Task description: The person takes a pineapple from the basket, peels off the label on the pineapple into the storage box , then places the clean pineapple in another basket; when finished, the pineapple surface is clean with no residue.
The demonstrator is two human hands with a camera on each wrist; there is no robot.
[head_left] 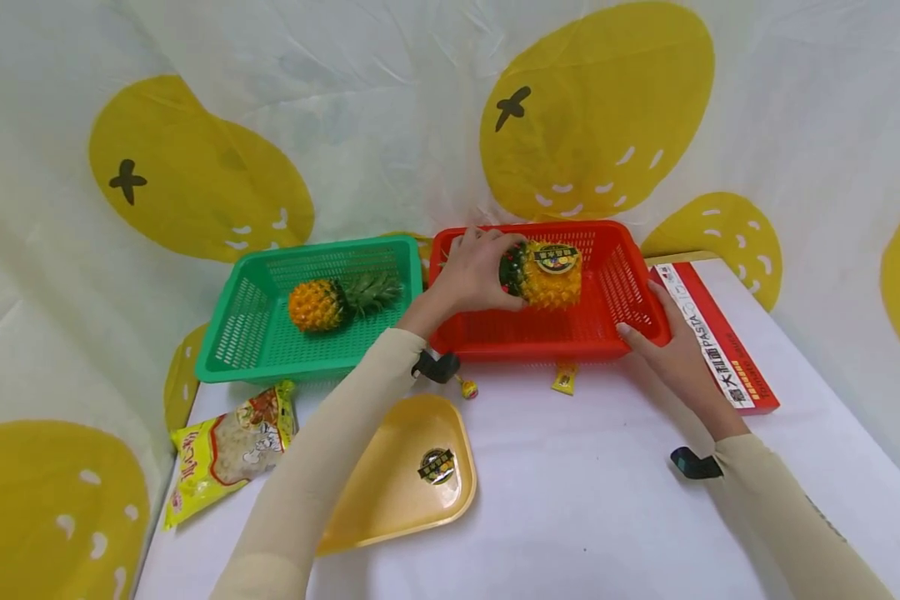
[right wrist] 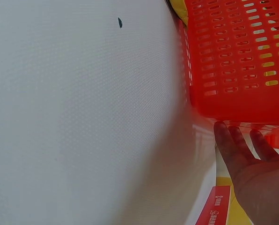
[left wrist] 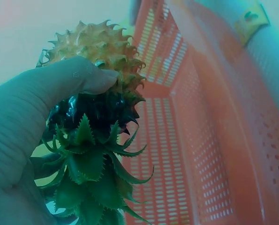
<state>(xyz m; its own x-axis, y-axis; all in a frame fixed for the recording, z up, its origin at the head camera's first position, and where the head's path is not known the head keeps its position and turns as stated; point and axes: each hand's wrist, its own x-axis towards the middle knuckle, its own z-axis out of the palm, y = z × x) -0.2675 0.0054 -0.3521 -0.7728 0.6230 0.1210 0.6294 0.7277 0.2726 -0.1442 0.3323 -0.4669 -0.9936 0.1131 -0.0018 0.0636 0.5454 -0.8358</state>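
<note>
1. Left hand point(head_left: 471, 275) is wrapped round a pineapple point(head_left: 546, 277) at the leafy end, holding it inside the red basket point(head_left: 547, 342), centre of the head view, a bit above the middle
2. The left wrist view shows it close up: thumb point(left wrist: 69, 79) pressed across the fruit point(left wrist: 99, 47) right where the green crown point(left wrist: 90, 183) starts, red mesh wall point(left wrist: 195, 140) filling the right half of the frame
3. That pineapple has a round dark sticker point(head_left: 556, 257) on top; can't really tell if it's resting on the basket floor or held just off it
4. Right hand point(head_left: 663, 346) is flat with fingers straight, lying against the basket's right front corner, not curled round anything. In the right wrist view the fingertips point(right wrist: 226, 136) sit just under the basket's rim, lower right
5. Green basket point(head_left: 255, 350) sits left of the red one, touching it, with a second pineapple point(head_left: 337, 302) lying on its side inside
6. Red pasta box point(head_left: 727, 350) lies at the right, just beside the right hand
7. Yellow tray point(head_left: 390, 500) sits lower centre, snack bag point(head_left: 228, 450) at lower left, two small wrapped bits point(head_left: 564, 379) just in front of the red basket
</note>
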